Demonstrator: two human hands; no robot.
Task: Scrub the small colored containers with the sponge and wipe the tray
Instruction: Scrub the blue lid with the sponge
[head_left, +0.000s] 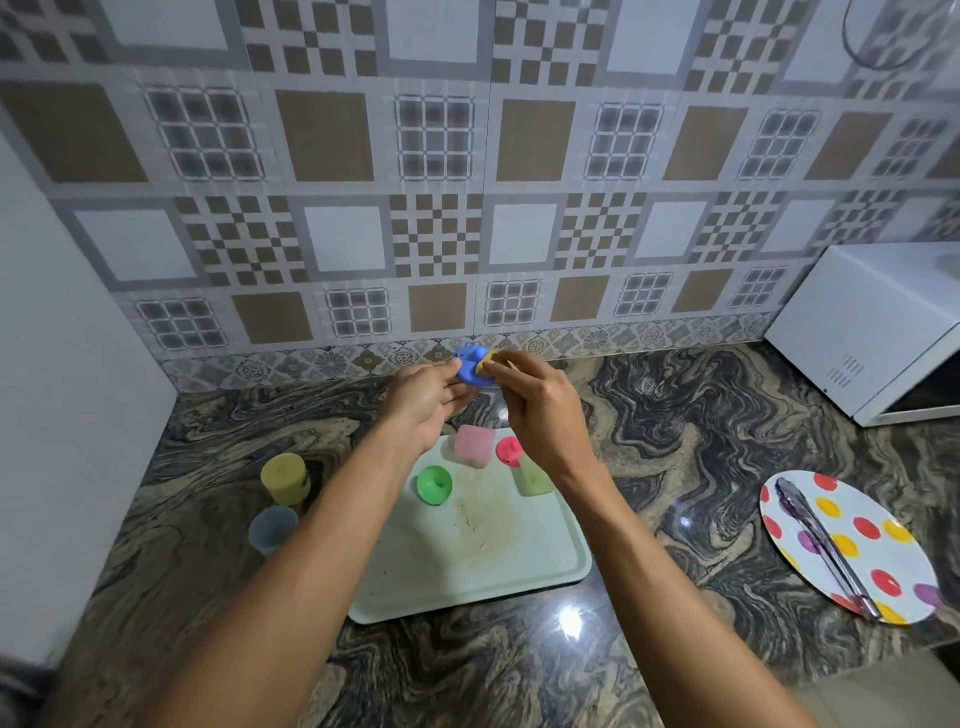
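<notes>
My left hand (423, 402) holds a small blue lid-like piece (470, 368) up above the counter by its fingertips. Against that piece my right hand (540, 402) pinches a small yellow sponge (488, 361). Below them lies a pale, stained tray (483, 551). On it stand a pink container (472, 446), a red lid (508, 450), a green lid (434, 484) and a light green container (535, 478), partly hidden by my right wrist. A yellow container (284, 477) and a pale blue container (271, 529) stand on the counter left of the tray.
A polka-dot plate (852, 545) with metal tongs (821, 545) lies at the right. A white microwave (872, 327) stands at the back right. A white surface (62, 415) borders the marbled counter on the left, and a tiled wall runs behind.
</notes>
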